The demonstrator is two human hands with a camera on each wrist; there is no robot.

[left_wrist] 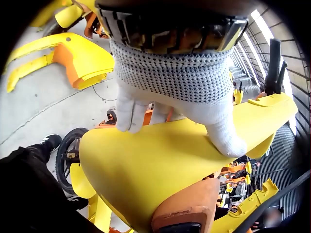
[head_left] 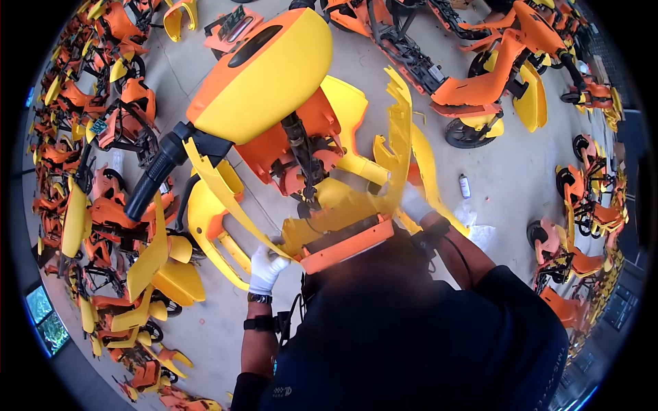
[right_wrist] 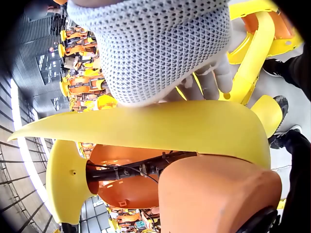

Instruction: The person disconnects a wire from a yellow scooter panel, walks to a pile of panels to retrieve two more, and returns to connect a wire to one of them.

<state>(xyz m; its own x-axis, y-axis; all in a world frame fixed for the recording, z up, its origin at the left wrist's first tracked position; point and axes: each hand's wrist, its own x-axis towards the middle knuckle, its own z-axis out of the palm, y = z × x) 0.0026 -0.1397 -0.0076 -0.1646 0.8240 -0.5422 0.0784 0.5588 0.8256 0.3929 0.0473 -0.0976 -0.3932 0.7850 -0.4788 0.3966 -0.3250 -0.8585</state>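
Note:
A yellow scooter fairing [head_left: 336, 211] with two long prongs and an orange end piece [head_left: 348, 245] is held between both white-gloved hands, close in front of the person. The left hand [head_left: 266, 268] grips its left side. In the left wrist view, the thumb [left_wrist: 226, 141] lies over the yellow face and the fingers reach behind the edge. On the opposite side the right hand [head_left: 415, 204] holds the fairing [right_wrist: 146, 125], its fingers going behind the edge and its thumb hidden. Beyond stands a scooter with a yellow and orange front cowl [head_left: 274, 82].
A black handlebar grip [head_left: 156, 177] juts toward the left arm. Loose yellow panels [head_left: 205, 212] lie around the scooter on the concrete floor. A small spray can [head_left: 465, 186] stands on the right. Rows of orange and yellow scooters [head_left: 113, 205] line both sides.

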